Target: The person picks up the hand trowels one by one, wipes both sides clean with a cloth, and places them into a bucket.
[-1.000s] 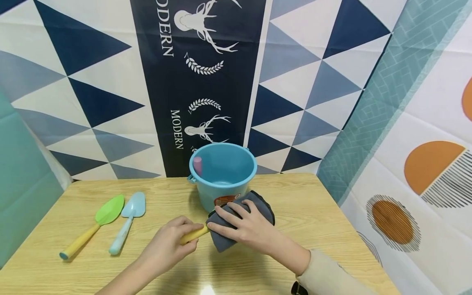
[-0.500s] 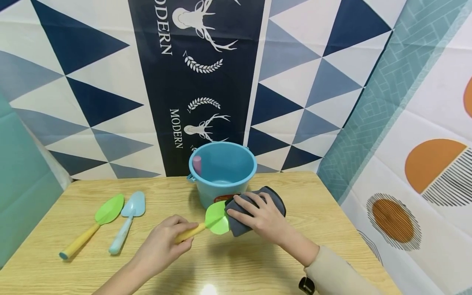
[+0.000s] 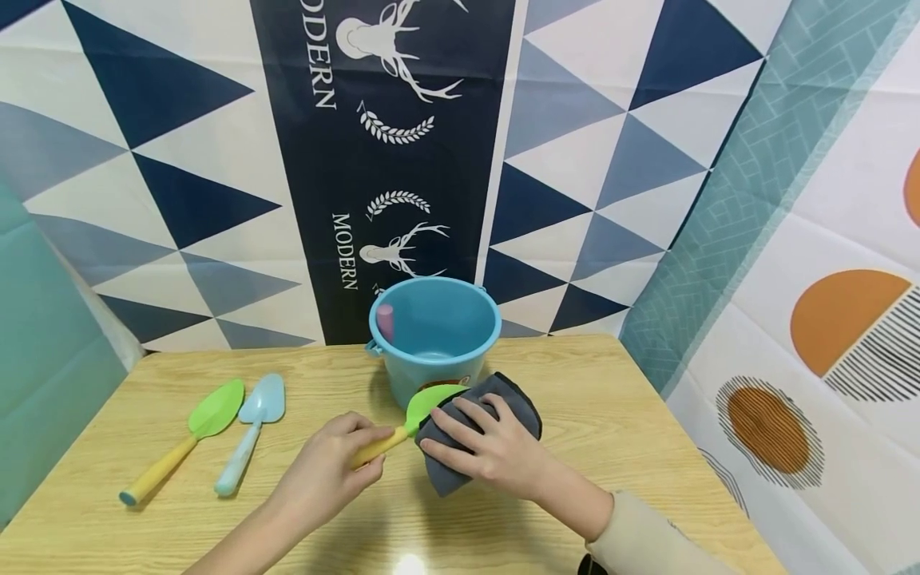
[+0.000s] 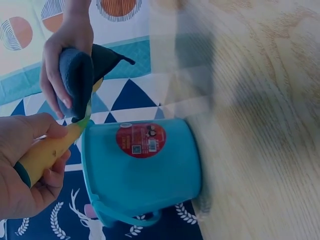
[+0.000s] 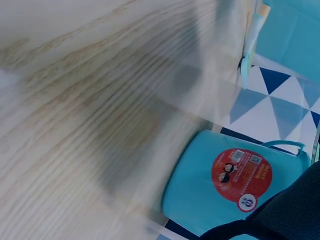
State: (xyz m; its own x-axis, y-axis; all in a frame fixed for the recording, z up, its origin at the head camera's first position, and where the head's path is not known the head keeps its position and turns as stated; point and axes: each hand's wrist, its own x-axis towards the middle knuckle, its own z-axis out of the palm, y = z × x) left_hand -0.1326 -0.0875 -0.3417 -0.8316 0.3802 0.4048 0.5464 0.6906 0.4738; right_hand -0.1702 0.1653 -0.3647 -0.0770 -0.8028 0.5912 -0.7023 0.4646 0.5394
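My left hand grips the yellow handle of a toy shovel with a green blade, held above the table in front of the blue bucket. A folded dark grey cloth lies against the blade, and my right hand holds it there, covering much of the blade. In the left wrist view, the cloth wraps over the shovel's blade end, while fingers and thumb close round the handle. The right wrist view shows only part of the cloth; the right hand is out of that frame.
Behind the hands stands the blue bucket, a pink object showing inside its left wall. On the wooden table at left lie a green shovel with a yellow handle and a light blue shovel. Patterned cloth hangs behind.
The right hand and cloth shift right, baring the green blade, then come back left and lower over it. My left hand keeps its grip on the shovel, whose blade has tilted.
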